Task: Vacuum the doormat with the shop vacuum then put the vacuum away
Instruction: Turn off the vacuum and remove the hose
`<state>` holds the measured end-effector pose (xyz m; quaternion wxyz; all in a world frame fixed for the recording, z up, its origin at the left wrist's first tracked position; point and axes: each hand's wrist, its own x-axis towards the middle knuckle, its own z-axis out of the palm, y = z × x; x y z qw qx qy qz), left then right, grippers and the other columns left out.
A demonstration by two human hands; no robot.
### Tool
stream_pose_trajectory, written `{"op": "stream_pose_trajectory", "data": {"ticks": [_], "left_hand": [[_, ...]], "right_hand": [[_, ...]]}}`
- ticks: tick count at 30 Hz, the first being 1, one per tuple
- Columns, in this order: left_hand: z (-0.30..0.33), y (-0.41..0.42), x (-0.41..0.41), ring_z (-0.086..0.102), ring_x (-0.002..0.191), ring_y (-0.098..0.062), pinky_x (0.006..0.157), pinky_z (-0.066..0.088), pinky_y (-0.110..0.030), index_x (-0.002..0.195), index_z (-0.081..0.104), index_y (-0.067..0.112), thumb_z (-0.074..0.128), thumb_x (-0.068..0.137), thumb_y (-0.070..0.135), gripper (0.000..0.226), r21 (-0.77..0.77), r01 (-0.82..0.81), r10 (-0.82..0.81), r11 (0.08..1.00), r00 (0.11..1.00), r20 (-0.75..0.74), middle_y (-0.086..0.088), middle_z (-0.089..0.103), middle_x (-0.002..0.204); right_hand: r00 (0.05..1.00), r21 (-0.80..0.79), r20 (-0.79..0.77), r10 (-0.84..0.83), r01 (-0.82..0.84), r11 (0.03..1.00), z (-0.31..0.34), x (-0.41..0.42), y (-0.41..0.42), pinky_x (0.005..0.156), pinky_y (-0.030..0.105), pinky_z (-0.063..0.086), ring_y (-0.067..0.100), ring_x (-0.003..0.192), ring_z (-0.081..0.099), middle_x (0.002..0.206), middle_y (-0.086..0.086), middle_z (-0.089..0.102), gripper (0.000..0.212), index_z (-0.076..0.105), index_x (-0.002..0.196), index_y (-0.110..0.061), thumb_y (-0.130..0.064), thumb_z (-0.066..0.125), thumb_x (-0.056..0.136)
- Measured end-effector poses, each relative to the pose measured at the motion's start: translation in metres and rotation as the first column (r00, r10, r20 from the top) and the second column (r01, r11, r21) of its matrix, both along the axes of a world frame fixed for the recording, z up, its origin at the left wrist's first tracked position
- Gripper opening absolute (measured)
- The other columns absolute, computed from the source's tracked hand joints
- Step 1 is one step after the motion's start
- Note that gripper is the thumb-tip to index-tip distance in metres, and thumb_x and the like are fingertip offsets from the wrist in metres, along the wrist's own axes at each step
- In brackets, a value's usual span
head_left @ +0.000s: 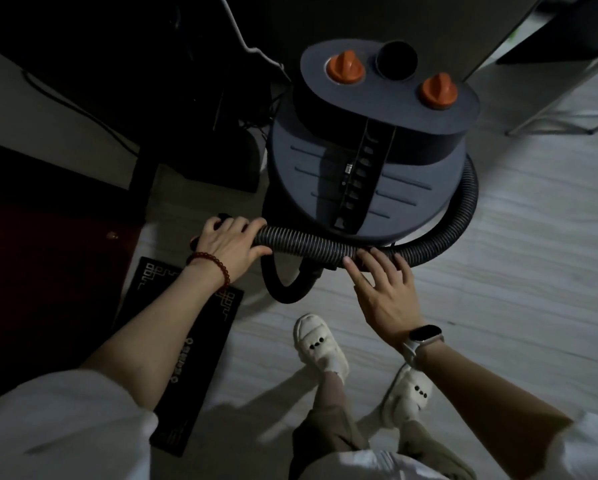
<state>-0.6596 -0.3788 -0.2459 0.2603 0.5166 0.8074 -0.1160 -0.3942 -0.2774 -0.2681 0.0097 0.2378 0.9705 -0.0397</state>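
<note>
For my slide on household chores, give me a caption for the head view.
Left hand grips the ribbed hose of a grey shop vacuum; right hand touches it.

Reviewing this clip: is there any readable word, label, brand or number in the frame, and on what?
None can be read.
Doormat: pale marks along its length, possibly characters, too blurred to read; the rest is ornamental line pattern.
Shop vacuum: a small pale tag on the centre strip, too small to read.
Watch: its face is dark, showing nothing.
</note>
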Motion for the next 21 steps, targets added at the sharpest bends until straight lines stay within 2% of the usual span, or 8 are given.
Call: {"op": "stream_pose_trajectory", "data": {"ticks": [4,6,8,11,13,15,18,21], "left_hand": [[-0.017,0.002,0.009,0.032,0.132,-0.024,0.111,0.017,-0.043,0.140,0.031,0.025,0.033,0.097,0.042,0.047,0.036,-0.103,0.101,0.994,0.994,0.051,-0.004,0.038,0.142],[-0.018,0.007,0.023,0.030,0.134,-0.026,0.110,0.019,-0.043,0.141,0.031,0.023,0.032,0.098,0.038,0.046,0.065,-0.185,0.175,0.981,0.975,0.136,-0.006,0.034,0.145],[-0.019,0.014,0.043,0.030,0.133,-0.026,0.109,0.020,-0.042,0.140,0.034,0.019,0.025,0.098,0.041,0.048,0.076,-0.257,0.234,0.963,0.945,0.228,-0.008,0.035,0.145],[-0.023,0.023,0.066,0.021,0.139,-0.026,0.114,0.009,-0.045,0.138,0.036,0.014,0.018,0.091,0.055,0.064,0.066,-0.367,0.339,0.928,0.904,0.262,-0.009,0.034,0.146],[-0.030,0.025,0.072,0.008,0.143,-0.027,0.115,-0.001,-0.050,0.140,0.029,0.010,0.026,0.094,0.052,0.062,0.004,-0.417,0.402,0.909,0.877,0.262,-0.009,0.024,0.151],[-0.036,0.026,0.074,-0.002,0.144,-0.028,0.113,-0.006,-0.054,0.144,0.020,0.010,0.024,0.094,0.052,0.065,-0.070,-0.452,0.454,0.889,0.852,0.261,-0.009,0.013,0.155],[-0.043,0.029,0.073,-0.014,0.144,-0.028,0.110,-0.011,-0.058,0.148,-0.009,0.019,0.016,0.094,0.055,0.070,-0.183,-0.451,0.485,0.873,0.842,0.235,-0.006,-0.009,0.157],[-0.041,0.034,0.072,-0.013,0.144,-0.029,0.111,-0.008,-0.060,0.147,-0.011,0.022,0.014,0.093,0.058,0.070,-0.239,-0.451,0.500,0.860,0.837,0.222,-0.007,-0.011,0.157]], "right_hand": [[0.999,0.035,0.045,-0.027,0.026,0.999,-0.004,-0.006,-0.004,0.098,0.060,0.035,0.034,0.120,0.043,0.128,0.014,0.051,0.074,0.038,0.135,-0.018,-0.014,0.066,0.066],[0.998,0.030,0.056,-0.031,0.030,0.999,-0.004,-0.009,-0.007,0.099,0.062,0.033,0.034,0.121,0.039,0.130,0.013,0.047,0.076,0.039,0.135,-0.018,-0.014,0.065,0.064],[0.997,0.006,0.066,-0.037,0.036,0.999,-0.006,-0.006,-0.007,0.099,0.061,0.032,0.037,0.121,0.044,0.129,0.016,0.053,0.076,0.039,0.134,-0.017,-0.012,0.065,0.063],[0.996,-0.023,0.082,-0.035,0.037,0.999,-0.007,-0.005,-0.005,0.100,0.060,0.031,0.039,0.120,0.049,0.128,0.017,0.056,0.071,0.035,0.136,-0.017,-0.015,0.052,0.067],[0.996,-0.020,0.083,-0.036,0.037,0.999,-0.008,-0.006,-0.003,0.098,0.061,0.032,0.037,0.120,0.045,0.128,0.017,0.056,0.071,0.034,0.136,-0.017,-0.017,0.049,0.067],[0.995,-0.022,0.099,-0.027,0.030,0.999,-0.009,-0.010,-0.004,0.096,0.063,0.034,0.038,0.119,0.046,0.127,0.017,0.057,0.082,0.036,0.135,-0.017,-0.014,0.064,0.059],[0.988,-0.055,0.151,-0.019,0.028,0.998,-0.009,-0.013,-0.005,0.094,0.065,0.034,0.035,0.119,0.038,0.125,0.016,0.058,0.097,0.037,0.134,-0.018,-0.014,0.078,0.047],[0.976,-0.120,0.214,-0.038,0.065,0.991,-0.002,-0.017,-0.003,0.096,0.064,0.033,0.034,0.120,0.034,0.126,0.016,0.057,0.093,0.036,0.135,-0.019,-0.018,0.075,0.050]]}}
